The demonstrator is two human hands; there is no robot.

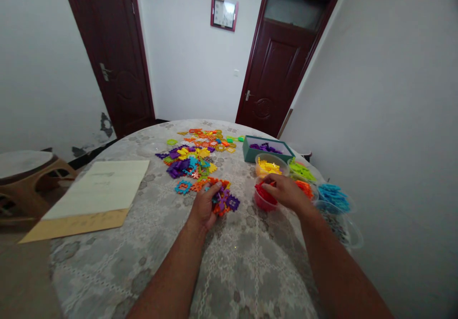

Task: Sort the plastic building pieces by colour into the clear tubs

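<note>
My left hand is closed around a bunch of plastic building pieces in purple, orange and other colours, just above the table. My right hand reaches into the clear tub of red pieces; its fingertips are partly hidden, and I cannot tell whether a piece is pinched in them. Beyond my left hand lies a mixed pile of building pieces in purple, yellow, blue and orange. A blue square piece rests at its near left edge.
Around my right hand stand tubs of yellow, green, orange, blue and grey pieces. Behind them is a green box with purple pieces. Paper sheets lie on the tablecloth at left, near a wooden stool.
</note>
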